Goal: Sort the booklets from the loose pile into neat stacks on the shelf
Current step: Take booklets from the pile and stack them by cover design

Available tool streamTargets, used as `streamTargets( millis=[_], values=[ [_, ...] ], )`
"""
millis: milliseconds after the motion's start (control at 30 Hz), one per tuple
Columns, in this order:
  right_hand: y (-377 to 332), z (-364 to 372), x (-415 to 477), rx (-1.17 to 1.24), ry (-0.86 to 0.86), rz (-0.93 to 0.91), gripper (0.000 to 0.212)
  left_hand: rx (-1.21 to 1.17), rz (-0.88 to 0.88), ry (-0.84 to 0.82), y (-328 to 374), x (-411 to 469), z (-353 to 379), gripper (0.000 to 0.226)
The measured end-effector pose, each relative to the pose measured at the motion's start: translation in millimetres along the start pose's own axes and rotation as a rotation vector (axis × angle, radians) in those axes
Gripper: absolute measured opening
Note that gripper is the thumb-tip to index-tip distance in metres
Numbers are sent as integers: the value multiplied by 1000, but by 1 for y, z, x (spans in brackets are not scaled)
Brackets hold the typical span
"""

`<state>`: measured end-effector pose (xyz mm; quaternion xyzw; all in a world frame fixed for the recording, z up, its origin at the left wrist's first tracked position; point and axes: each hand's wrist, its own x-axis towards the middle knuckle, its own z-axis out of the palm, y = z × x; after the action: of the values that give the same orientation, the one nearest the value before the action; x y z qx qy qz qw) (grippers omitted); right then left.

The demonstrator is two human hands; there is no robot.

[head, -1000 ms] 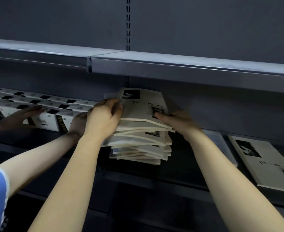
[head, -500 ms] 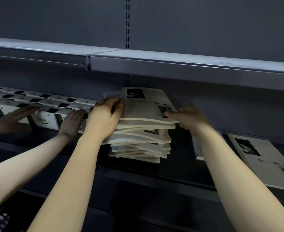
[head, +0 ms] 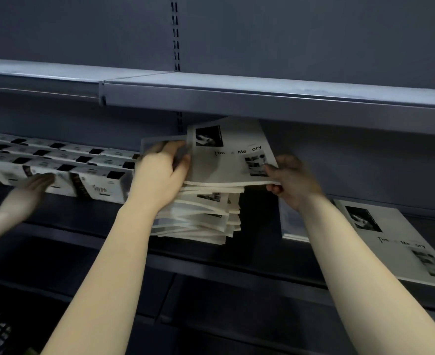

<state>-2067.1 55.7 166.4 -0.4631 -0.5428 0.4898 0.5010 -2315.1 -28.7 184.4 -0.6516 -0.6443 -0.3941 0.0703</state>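
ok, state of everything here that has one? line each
loose pile: on the shelf, uneven, edges splayed
top booklet: tilted above loose pile, held at both sides
left hand: grips top booklet's left edge
right hand: pinches its right edge
right booklet: flat on the shelf, cover up
boxes: in rows, another person's hand on the front row

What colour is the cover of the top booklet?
The top booklet is white with black print; head view.
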Motion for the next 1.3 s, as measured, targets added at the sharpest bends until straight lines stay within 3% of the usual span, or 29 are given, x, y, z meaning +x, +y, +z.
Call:
streamTargets(
  millis=[167, 367, 667, 867, 1033, 1300],
  values=[
    [14, -54, -7, 54, 131, -21, 10, -37, 71, -15, 42, -3, 28, 36],
    [28, -139, -25, -70, 341, -47, 18, -23, 96, -57, 101, -12, 92, 42],
    [80, -273, -54, -160, 545, 154, 10, 13, 229, -216, 166, -55, 197, 42],
    [109, -336, -77, -243, 600, 167, 11, 66, 223, -389, 189, -85, 254, 43],
    [130, -359, -88, -333, 602, 199, 3, 65, 176, -404, 196, -100, 277, 46],
    [134, -362, -87, -715, 497, 154, 18, 90, 134, -365, 193, -104, 288, 47]
  ],
)
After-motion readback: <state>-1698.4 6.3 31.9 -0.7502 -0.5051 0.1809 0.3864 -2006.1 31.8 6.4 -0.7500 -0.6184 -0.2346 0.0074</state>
